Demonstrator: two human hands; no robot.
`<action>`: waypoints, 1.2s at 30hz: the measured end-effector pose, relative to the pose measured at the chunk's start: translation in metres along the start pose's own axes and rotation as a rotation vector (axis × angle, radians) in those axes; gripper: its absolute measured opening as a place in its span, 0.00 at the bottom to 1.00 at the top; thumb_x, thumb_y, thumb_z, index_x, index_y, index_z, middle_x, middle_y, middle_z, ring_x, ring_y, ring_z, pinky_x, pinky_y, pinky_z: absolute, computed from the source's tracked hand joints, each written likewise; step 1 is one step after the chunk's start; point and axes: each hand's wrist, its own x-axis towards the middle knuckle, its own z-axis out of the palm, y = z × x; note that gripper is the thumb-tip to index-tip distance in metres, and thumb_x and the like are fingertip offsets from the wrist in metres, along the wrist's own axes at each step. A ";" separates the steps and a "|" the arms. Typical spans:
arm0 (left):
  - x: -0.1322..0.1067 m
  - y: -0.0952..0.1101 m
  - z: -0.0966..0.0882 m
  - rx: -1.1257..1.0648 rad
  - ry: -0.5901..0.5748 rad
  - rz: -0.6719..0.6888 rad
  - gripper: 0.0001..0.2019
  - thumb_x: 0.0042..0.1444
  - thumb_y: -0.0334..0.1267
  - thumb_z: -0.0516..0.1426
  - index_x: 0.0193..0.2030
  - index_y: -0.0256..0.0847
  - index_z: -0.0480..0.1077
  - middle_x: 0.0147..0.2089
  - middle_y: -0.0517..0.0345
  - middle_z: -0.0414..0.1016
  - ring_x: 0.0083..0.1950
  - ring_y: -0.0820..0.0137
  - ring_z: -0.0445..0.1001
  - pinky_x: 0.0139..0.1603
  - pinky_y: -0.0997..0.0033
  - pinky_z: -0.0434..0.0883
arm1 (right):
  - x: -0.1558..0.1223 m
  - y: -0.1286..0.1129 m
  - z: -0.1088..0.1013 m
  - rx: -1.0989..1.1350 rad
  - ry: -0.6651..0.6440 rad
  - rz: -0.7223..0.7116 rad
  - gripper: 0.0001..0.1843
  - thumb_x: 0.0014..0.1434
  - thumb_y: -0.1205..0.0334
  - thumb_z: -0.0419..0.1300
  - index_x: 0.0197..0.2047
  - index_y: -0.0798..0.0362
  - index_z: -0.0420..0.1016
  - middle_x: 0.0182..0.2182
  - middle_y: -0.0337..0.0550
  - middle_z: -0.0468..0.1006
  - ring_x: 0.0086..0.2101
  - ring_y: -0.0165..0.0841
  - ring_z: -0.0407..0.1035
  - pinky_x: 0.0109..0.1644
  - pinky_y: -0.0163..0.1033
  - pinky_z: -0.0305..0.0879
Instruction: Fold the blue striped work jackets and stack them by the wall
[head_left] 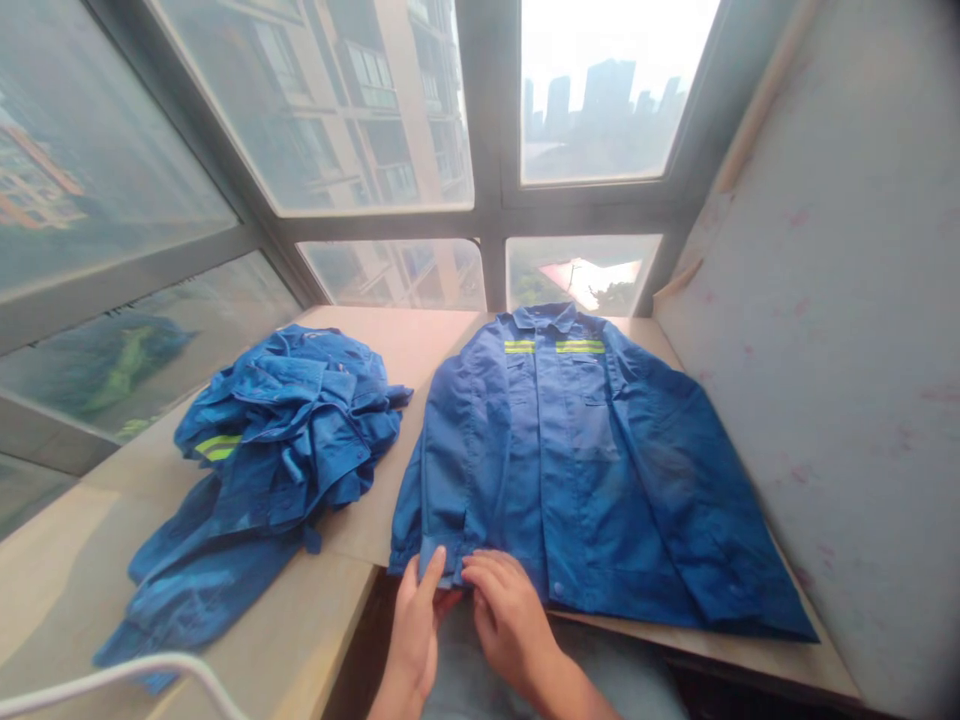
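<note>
A blue work jacket [577, 500] with yellow-green reflective stripes lies front up and buttoned, its collar toward the window and both sleeves laid along the front. At its lower left, my left hand [416, 620] pinches the sleeve cuff, thumb on top and fingers beneath. Close beside it, my right hand [510, 610] has its fingers curled over the same cuff edge; its fingertips are partly hidden. Left of the jacket sits a crumpled heap of blue work clothing [292, 430], with one reflective stripe showing and a sleeve or leg trailing toward me.
The pale wooden counter [352, 540] turns a corner along the windows, its front edge close to my hands. A patterned wall [840, 300] borders the right side. A white curved tube or cable [150, 664] crosses the lower left. Grey window frames [491, 130] rise behind the counter.
</note>
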 end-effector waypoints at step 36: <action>0.175 0.123 0.018 0.982 -0.040 0.764 0.19 0.59 0.40 0.50 0.54 0.39 0.73 0.55 0.47 0.77 0.51 0.62 0.78 0.52 0.64 0.75 | 0.097 0.051 -0.065 0.228 -0.127 0.433 0.17 0.57 0.69 0.55 0.48 0.52 0.77 0.44 0.44 0.82 0.38 0.34 0.76 0.45 0.40 0.73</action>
